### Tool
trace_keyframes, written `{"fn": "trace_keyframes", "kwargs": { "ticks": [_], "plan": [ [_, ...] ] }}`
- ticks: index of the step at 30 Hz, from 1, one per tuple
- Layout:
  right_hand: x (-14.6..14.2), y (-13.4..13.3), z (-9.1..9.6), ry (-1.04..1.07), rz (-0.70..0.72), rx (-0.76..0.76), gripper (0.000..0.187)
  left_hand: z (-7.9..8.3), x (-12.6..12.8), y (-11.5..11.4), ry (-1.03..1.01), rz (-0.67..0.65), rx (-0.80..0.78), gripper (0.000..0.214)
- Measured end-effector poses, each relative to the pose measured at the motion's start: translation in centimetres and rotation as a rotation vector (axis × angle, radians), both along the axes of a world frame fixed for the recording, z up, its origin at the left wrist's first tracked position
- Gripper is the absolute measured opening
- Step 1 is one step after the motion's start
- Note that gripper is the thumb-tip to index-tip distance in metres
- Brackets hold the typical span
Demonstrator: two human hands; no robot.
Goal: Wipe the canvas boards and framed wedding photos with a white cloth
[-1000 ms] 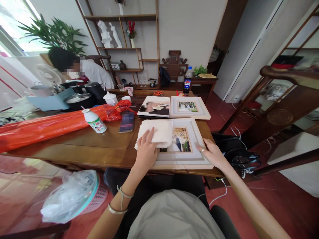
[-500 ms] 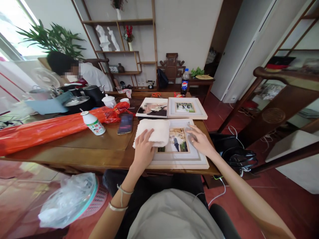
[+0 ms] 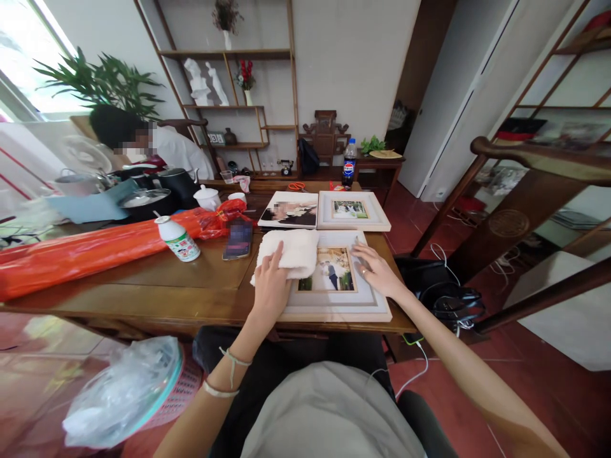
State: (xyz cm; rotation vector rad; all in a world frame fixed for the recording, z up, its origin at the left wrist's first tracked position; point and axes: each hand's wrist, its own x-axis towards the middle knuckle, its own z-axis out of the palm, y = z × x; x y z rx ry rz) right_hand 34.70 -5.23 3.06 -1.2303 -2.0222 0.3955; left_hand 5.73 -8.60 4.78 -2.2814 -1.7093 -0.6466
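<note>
My left hand point(image 3: 273, 286) is on a folded white towel point(image 3: 296, 251), its index finger stretched along the top and the other fingers bent over the near edge. That towel lies over the left part of a pale picture frame point(image 3: 353, 313), which is flat at the table's front edge and holds a couple's photo point(image 3: 330, 270). On the right side of the frame rests my right hand point(image 3: 377, 270), fingers apart, with a ring on one finger and nothing held. Just behind lie a second framed photo point(image 3: 354, 211) and a photo panel point(image 3: 289, 208).
A phone point(image 3: 237, 240), a white bottle point(image 3: 177, 238) and a long red-wrapped bundle point(image 3: 105, 238) lie left on the wooden table point(image 3: 200, 305). Orange scissors point(image 3: 296, 187) and a cola bottle point(image 3: 349, 164) stand behind. Another person point(image 3: 176, 149) sits far left; a chair point(image 3: 520, 203) is right.
My left hand and the towel have shifted slightly on the frame, and its index finger now sticks out straighter. My right hand stays on the frame's right side. The whole view has tilted a little.
</note>
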Motion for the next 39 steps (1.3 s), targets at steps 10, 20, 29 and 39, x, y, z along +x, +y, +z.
{"fn": "trace_keyframes", "kwargs": {
  "ticks": [10,20,29,39],
  "plan": [
    [0.6,0.8,-1.0,0.133,0.062,-0.038,0.037,1.0,-2.2,2.6,-0.191,-0.077,0.097,0.036],
    [0.5,0.9,-0.9,0.124,0.052,-0.053,0.036,1.9,-2.0,6.7,-0.106,-0.344,0.017,0.048],
    [0.3,0.7,-1.0,0.109,0.011,-0.045,0.036,1.6,-0.9,7.8,0.15,-0.361,-0.15,0.05],
    [0.2,0.7,-1.5,0.172,-0.015,-0.032,0.041,2.3,-1.4,0.9,0.269,-0.491,-0.246,0.046]
  ]
}}
